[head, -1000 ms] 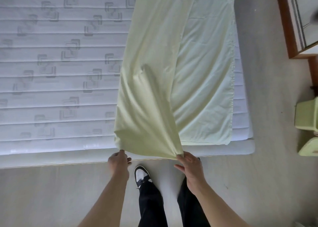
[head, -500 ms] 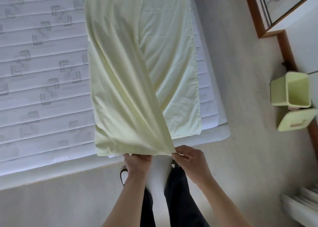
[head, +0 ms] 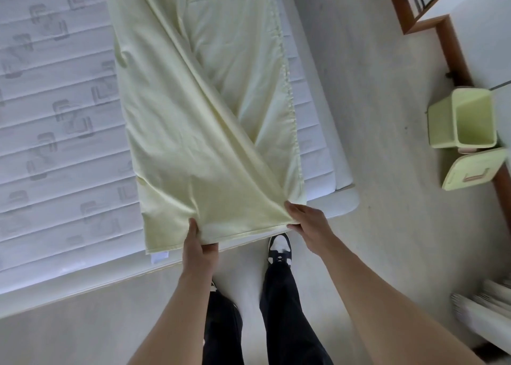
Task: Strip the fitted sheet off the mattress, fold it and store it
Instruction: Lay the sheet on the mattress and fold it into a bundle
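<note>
- The pale yellow sheet (head: pixel 193 110) lies as a long folded strip on the mattress (head: pixel 55 143), along its right edge.
- The left hand (head: pixel 197 247) pinches the near hem; the right hand (head: pixel 305 220) is closed on the near right corner.
- Bare floor (head: pixel 387 226) lies between the mattress and a green bin (head: pixel 461 121).

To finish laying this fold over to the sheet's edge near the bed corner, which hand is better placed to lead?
Probably the right hand. It pinches the folded corner of the sheet beside that edge at the mattress corner. The left hand grips the hem further from it.
</note>
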